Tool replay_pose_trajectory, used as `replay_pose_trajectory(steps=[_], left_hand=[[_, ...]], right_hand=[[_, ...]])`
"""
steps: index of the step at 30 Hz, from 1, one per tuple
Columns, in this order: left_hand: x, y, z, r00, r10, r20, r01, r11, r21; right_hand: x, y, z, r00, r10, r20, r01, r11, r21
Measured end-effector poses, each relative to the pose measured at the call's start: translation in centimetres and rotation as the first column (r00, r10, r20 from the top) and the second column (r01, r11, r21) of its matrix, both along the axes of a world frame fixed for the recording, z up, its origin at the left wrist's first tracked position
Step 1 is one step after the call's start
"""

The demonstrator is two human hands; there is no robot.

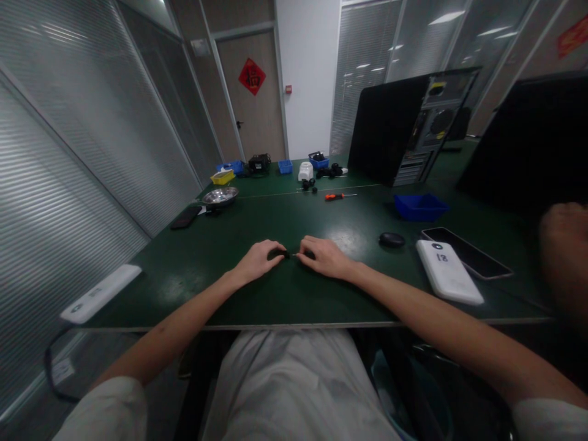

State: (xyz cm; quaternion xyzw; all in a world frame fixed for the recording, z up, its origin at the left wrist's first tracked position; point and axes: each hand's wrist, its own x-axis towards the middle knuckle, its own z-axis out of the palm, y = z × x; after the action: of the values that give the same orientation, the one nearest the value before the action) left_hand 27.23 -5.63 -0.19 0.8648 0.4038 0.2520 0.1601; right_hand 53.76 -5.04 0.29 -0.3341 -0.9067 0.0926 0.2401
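Over the green table [266,300], my left hand [258,260] pinches a small black part [286,254] between thumb and fingers. Close on its right, my right hand [324,256] is closed in a pinch, its fingertips at a thin, light pin-like piece [294,255] that points toward the black part. Both pieces are too small to name, and I cannot tell whether they touch. Farther back lies a screwdriver [335,196] with an orange and black handle, apart from both hands.
To the right are a mouse [392,239], a white power bank [448,271], a phone [468,252] and a blue tray [420,207]. A metal bowl [220,196] and a dark phone [186,217] lie at left. Another person's hand [565,245] shows at the right edge.
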Motion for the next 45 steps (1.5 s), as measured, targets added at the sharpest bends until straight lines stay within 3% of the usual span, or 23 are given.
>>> replay_pose_trajectory(steps=[4,6,8,10,12,15,17,20,25,32,42,45], left_hand=[[-2.1,1.2,0.4,0.999,0.035,-0.023,-0.035,0.999,-0.016],[-5.2,2.5,0.9,0.989,0.144,-0.045,-0.145,0.989,-0.017],[-9.8,3.7,1.3,0.942,0.320,-0.097,-0.322,0.947,0.004],[-15.2,4.5,1.6,0.827,0.536,-0.170,-0.536,0.843,0.052],[-20.7,4.5,1.7,0.658,0.717,-0.232,-0.710,0.693,0.126],[-26.9,3.7,1.5,0.452,0.850,-0.272,-0.837,0.509,0.200],[-29.0,3.1,1.3,0.396,0.874,-0.282,-0.869,0.456,0.192],[-29.7,2.8,1.2,0.375,0.884,-0.278,-0.885,0.431,0.178],[-28.8,2.7,1.3,0.358,0.904,-0.234,-0.888,0.407,0.215],[-27.8,2.3,1.6,0.368,0.898,-0.242,-0.861,0.427,0.276],[-26.2,1.8,2.2,0.352,0.904,-0.243,-0.872,0.411,0.267],[-25.5,1.4,2.5,0.400,0.889,-0.222,-0.869,0.445,0.218]], right_hand=[[0.0,-0.1,0.3,1.000,-0.001,0.004,0.001,1.000,-0.019],[0.1,-0.1,0.3,1.000,0.002,0.004,-0.002,1.000,-0.021],[0.1,-0.1,0.3,1.000,0.007,-0.001,-0.007,1.000,-0.020],[0.1,0.0,0.1,1.000,0.011,-0.004,-0.011,1.000,-0.015],[0.1,0.1,0.0,1.000,0.013,-0.006,-0.013,1.000,-0.009],[0.1,0.1,-0.1,1.000,0.013,-0.011,-0.013,1.000,-0.008],[0.2,0.1,0.0,1.000,0.014,-0.011,-0.015,1.000,-0.015],[0.2,0.0,0.1,1.000,0.010,-0.002,-0.010,1.000,-0.027],[0.2,0.0,0.2,1.000,0.004,0.001,-0.004,1.000,-0.024],[0.2,0.0,0.1,1.000,0.022,0.001,-0.022,0.999,-0.027],[0.2,0.0,0.2,1.000,0.026,0.006,-0.026,0.999,-0.029],[0.2,-0.1,0.2,1.000,0.027,0.004,-0.027,0.999,-0.033]])
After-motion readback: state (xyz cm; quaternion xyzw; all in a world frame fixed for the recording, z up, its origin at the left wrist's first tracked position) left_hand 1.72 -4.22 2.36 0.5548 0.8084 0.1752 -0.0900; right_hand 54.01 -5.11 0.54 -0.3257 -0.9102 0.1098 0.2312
